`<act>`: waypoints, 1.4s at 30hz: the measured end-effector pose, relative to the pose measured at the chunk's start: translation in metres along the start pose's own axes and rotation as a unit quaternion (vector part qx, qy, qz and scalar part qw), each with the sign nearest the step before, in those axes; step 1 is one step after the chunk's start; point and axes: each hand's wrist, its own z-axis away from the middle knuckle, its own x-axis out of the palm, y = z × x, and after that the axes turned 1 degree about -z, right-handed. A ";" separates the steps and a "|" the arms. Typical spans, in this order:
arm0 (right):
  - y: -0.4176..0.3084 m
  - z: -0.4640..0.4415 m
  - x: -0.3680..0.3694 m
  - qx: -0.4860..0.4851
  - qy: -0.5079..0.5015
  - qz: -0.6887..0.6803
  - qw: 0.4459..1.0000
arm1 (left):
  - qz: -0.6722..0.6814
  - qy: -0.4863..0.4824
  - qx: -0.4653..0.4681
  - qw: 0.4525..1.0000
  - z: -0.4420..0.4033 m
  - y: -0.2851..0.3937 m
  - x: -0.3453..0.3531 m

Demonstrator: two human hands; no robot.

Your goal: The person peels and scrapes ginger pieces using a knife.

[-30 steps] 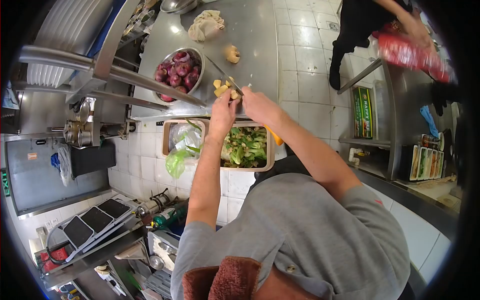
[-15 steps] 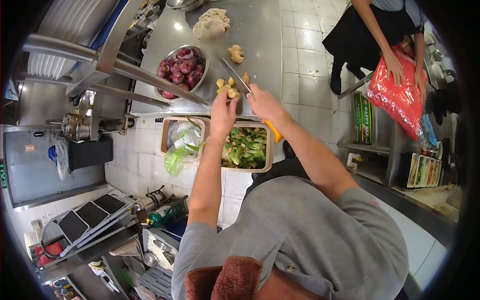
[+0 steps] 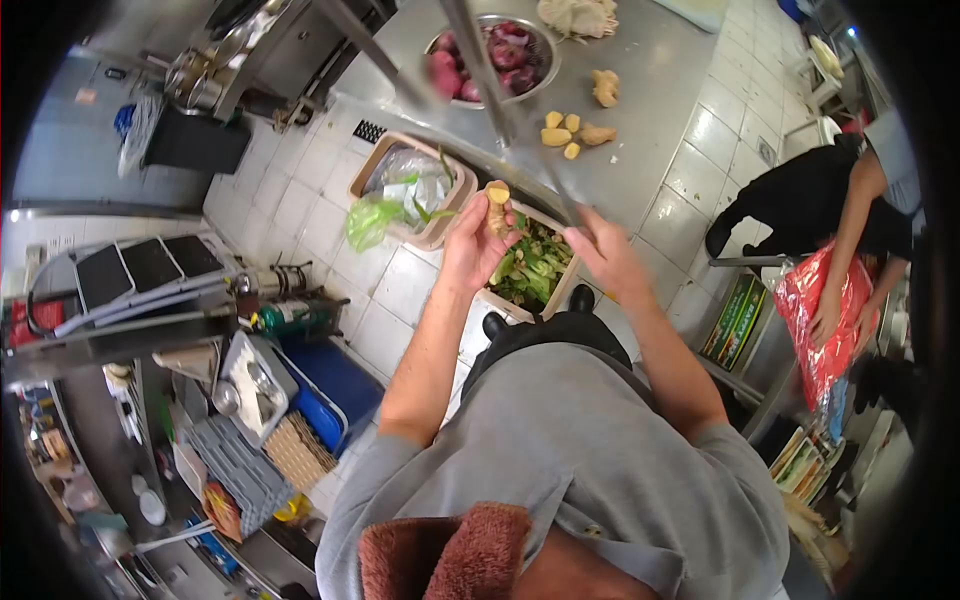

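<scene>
My left hand [image 3: 472, 250] is closed around a knob of ginger [image 3: 498, 212], its pale yellow cut end facing up, above the bins. My right hand [image 3: 615, 262] grips a knife [image 3: 563, 190]; its blade is blurred and points up toward the table, and its handle is hidden in my hand. Several yellow cut ginger pieces [image 3: 553, 136] lie on the steel table [image 3: 660, 95], beside a smaller unpeeled piece [image 3: 598, 135]. A larger ginger root [image 3: 605, 88] rests farther back.
A colander of red onions [image 3: 515, 75] stands behind a metal shelf post [image 3: 482, 75]. A crumpled cloth [image 3: 578, 15] lies nearby. Below are a bin of leafy scraps [image 3: 530, 265] and one with plastic bags [image 3: 405, 185]. At right, a person's hands [image 3: 828, 318] touch a red plastic-wrapped package [image 3: 815, 285].
Both hands have come off the table toward my body, the left lifting the ginger and the right carrying the knife. My view has turned, shifting the table up and right.
</scene>
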 end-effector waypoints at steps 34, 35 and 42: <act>-0.021 -0.040 0.084 0.161 -0.079 -0.030 0.983 | -0.049 0.067 0.087 0.993 0.094 0.020 -0.039; -0.020 -0.038 0.083 0.175 -0.087 -0.034 0.980 | 0.004 0.046 0.058 0.997 0.092 0.022 -0.044; -0.041 -0.017 0.086 -0.066 -0.111 -0.038 0.991 | -0.043 0.045 0.124 0.990 0.079 0.033 -0.040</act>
